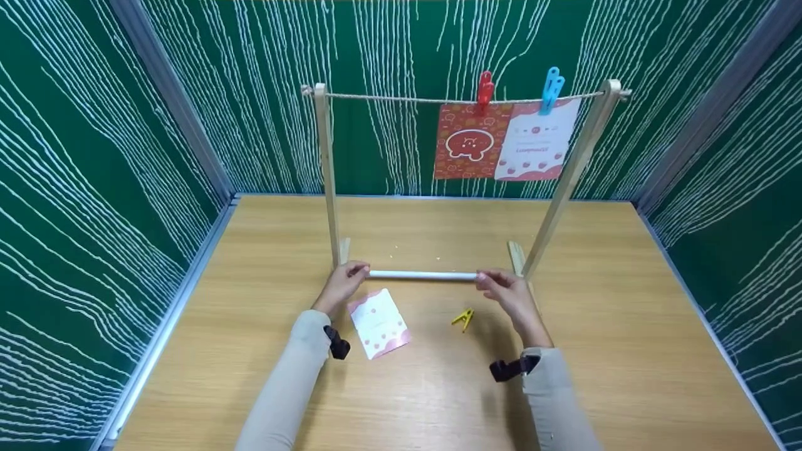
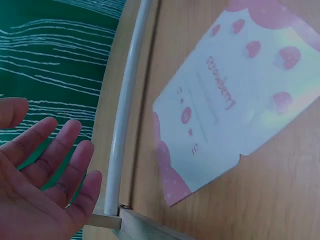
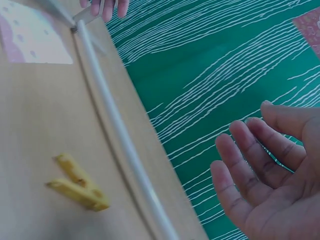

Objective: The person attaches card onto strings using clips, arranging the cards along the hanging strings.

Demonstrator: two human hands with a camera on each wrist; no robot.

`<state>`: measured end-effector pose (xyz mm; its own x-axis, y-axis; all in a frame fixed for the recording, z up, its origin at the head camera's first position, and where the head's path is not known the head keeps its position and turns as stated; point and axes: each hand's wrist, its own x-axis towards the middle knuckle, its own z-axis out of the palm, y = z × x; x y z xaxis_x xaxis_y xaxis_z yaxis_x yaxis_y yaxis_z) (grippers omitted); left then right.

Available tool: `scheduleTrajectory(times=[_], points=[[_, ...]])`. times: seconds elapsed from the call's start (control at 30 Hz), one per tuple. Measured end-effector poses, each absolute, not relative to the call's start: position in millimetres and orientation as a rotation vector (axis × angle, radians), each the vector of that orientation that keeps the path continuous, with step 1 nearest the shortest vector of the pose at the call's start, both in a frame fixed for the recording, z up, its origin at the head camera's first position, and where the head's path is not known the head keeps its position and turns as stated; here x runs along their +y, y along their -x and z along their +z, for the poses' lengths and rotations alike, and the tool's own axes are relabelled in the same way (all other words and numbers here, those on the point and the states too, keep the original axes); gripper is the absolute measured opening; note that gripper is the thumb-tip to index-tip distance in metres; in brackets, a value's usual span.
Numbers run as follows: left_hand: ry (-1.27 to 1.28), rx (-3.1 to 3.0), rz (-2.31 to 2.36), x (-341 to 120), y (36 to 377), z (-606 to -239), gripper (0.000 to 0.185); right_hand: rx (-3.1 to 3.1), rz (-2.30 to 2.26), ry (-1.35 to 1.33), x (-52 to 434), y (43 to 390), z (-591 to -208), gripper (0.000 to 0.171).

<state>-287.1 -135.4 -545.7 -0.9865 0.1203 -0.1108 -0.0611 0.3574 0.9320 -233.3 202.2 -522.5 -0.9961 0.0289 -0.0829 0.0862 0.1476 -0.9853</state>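
Two hands: left hand (image 1: 340, 285) and right hand (image 1: 509, 293), fingers apart, holding nothing.
Rod: white rod (image 1: 421, 275) lies between them on the surface.
Handling: probably light, stiff, smooth; take both ends.

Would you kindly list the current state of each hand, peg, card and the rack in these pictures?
left hand: open, at the white bar's left end
right hand: open, at its right end
yellow peg: loose on the table
pink card: flat on table
red peg, blue peg: clipped on string
rack: upright
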Motion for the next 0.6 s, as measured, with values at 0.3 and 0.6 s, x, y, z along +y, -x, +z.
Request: scheduleTrajectory(times=[0.3, 0.6], points=[[-0.044, 2.530, 1.645, -148, 280, -564, 0.026, 2.316, -1.907, -0.168, 196, 224, -549, 0.035], [0.005, 2.562, 1.471, -157, 277, -575, 0.022, 2.368, -1.779, -0.305, 193, 221, -584, 0.026]])
